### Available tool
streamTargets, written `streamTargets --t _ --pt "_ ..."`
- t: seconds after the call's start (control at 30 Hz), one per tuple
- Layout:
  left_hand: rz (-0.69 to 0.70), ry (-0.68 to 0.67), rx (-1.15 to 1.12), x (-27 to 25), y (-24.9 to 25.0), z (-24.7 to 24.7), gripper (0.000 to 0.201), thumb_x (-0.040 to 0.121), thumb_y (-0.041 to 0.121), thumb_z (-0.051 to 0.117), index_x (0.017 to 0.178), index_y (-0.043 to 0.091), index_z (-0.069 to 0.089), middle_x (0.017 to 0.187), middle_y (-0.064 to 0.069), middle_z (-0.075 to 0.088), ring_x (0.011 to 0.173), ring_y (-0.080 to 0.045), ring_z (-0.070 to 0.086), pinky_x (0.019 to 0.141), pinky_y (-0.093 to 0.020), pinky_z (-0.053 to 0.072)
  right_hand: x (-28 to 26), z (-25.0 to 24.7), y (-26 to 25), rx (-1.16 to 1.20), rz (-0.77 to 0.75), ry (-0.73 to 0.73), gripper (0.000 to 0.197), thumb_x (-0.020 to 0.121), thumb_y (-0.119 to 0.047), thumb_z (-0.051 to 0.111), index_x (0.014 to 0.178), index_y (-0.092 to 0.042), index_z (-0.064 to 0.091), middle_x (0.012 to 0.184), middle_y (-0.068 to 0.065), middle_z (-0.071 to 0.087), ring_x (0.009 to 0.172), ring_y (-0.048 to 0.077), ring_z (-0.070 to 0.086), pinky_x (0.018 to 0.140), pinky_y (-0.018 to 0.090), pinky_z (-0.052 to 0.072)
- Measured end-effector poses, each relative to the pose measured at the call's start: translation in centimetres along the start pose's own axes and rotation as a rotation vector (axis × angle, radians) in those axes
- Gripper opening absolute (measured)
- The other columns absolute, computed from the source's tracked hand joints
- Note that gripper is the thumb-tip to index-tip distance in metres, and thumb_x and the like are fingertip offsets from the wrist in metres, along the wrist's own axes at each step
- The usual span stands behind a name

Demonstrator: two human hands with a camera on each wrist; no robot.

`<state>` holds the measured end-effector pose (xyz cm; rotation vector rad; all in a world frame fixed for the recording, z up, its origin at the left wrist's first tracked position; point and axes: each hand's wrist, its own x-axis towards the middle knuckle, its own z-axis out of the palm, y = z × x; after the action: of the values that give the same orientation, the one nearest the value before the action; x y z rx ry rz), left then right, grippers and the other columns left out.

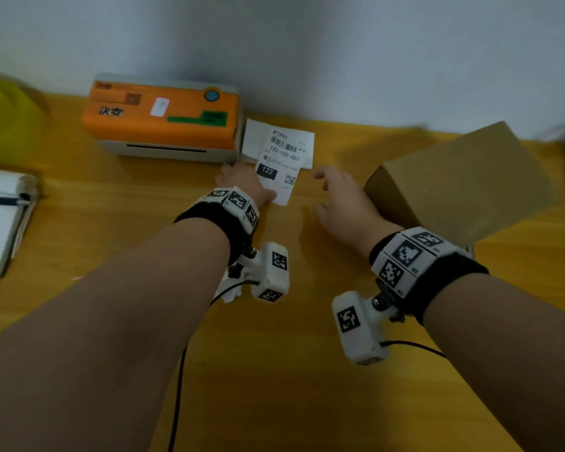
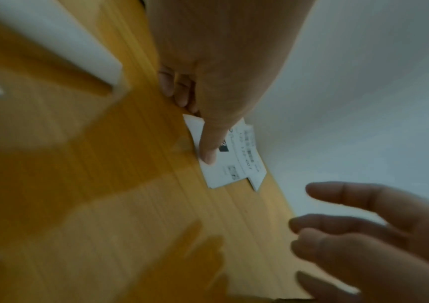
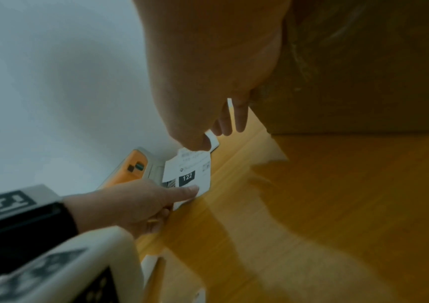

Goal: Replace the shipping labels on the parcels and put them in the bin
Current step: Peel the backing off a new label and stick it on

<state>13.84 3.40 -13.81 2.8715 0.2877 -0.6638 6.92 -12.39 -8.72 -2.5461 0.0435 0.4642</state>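
Parcel (image 1: 463,181), a plain brown box, sits on the wooden table (image 1: 274,370) at right, awaiting its label (image 1: 279,164). Left hand (image 1: 242,182) pinches that printed label beside the orange printer (image 1: 163,117); right hand (image 1: 343,197) hovers nearby, fingers spread, probably to help peel.

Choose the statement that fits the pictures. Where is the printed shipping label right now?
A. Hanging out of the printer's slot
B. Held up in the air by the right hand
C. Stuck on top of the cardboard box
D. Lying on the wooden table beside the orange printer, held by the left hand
D: the shipping label lies flat on the table next to the printer, with the left hand on its near edge; the right hand is open and holds nothing.
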Motion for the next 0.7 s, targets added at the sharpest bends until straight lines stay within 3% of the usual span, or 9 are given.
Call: streamTargets --t 0.17,0.3,0.37,0.43,0.5,0.57,0.63,0.7 --pt "0.070 0.006 -0.385 -1.7 -0.6 -0.7 0.028 0.093 0.015 0.052 0.115 -0.002 0.051 0.120 -0.021 0.056 0.108 -0.034 0.055 0.085 -0.037 0.045 -0.6 0.3 -0.1 0.115 0.070 -0.005 0.045 0.092 -0.012 0.054 0.134 -0.018 0.038 0.133 0.007 0.043 0.102 0.020 0.051 0.079 0.031 0.046" --pt "0.217 0.015 -0.751 -4.9 -2.1 -2.1 0.024 0.094 0.013 0.052 0.114 0.002 0.057 0.106 -0.018 0.065 0.078 -0.023 0.064 0.068 -0.032 0.053 -1.6 -0.4 -1.4 0.290 0.083 -0.055 0.052 0.094 -0.019 0.056 0.140 -0.016 0.032 0.134 0.006 0.045 0.118 0.017 0.048 0.090 0.029 0.044" --pt "0.238 -0.064 -0.959 -7.0 -2.6 -3.2 0.022 0.097 0.015 0.048 0.113 0.005 0.058 0.098 -0.013 0.068 0.068 -0.014 0.066 0.064 -0.025 0.054 -2.2 -1.6 -2.5 0.423 0.056 -0.056 0.054 0.095 -0.022 0.056 0.141 -0.013 0.028 0.131 0.002 0.048 0.113 0.008 0.045 0.086 0.022 0.040" --pt "0.267 -0.145 -1.047 -9.0 -2.8 -4.9 0.023 0.099 0.021 0.044 0.113 0.009 0.059 0.093 -0.005 0.068 0.070 -0.007 0.066 0.065 -0.020 0.052 -2.7 -3.2 -3.7 0.604 0.044 0.017 0.057 0.094 -0.020 0.057 0.140 -0.012 0.024 0.130 0.001 0.052 0.107 0.007 0.050 0.082 0.020 0.045" --pt "0.320 -0.204 -1.053 -10.6 -2.8 -6.6 0.026 0.100 0.025 0.042 0.113 0.011 0.060 0.097 -0.002 0.068 0.082 -0.011 0.065 0.073 -0.022 0.050 -3.0 -4.8 -4.7 0.801 0.049 0.158 0.074 0.093 -0.015 0.059 0.148 -0.013 0.010 0.127 0.004 0.057 0.108 0.013 0.058 0.083 0.025 0.053" --pt "0.364 -0.248 -0.989 -12.0 -2.8 -7.9 0.024 0.098 0.026 0.046 0.108 0.011 0.062 0.099 -0.002 0.067 0.089 -0.014 0.062 0.077 -0.024 0.049 -3.3 -6.3 -5.3 0.957 0.040 0.278 0.080 0.093 -0.009 0.058 0.150 -0.018 0.003 0.111 -0.001 0.062 0.098 0.011 0.063 0.073 0.022 0.057" --pt "0.419 -0.274 -0.867 -13.0 -2.4 -8.9 0.023 0.096 0.026 0.051 0.105 0.010 0.064 0.101 -0.002 0.067 0.092 -0.016 0.061 0.079 -0.025 0.049 -3.9 -7.9 -5.7 0.938 -0.003 0.364 0.059 0.094 -0.006 0.055 0.144 -0.016 0.025 0.107 0.003 0.063 0.088 0.009 0.064 0.066 0.021 0.058" --pt "0.469 -0.210 -0.817 -13.8 -1.9 -10.1 0.026 0.095 0.029 0.051 0.108 0.012 0.064 0.103 -0.001 0.067 0.093 -0.014 0.061 0.078 -0.025 0.049 -4.6 -9.1 -5.7 0.779 -0.049 0.378 0.026 0.094 -0.007 0.053 0.120 -0.010 0.048 0.110 0.008 0.065 0.089 0.014 0.065 0.071 0.029 0.060"
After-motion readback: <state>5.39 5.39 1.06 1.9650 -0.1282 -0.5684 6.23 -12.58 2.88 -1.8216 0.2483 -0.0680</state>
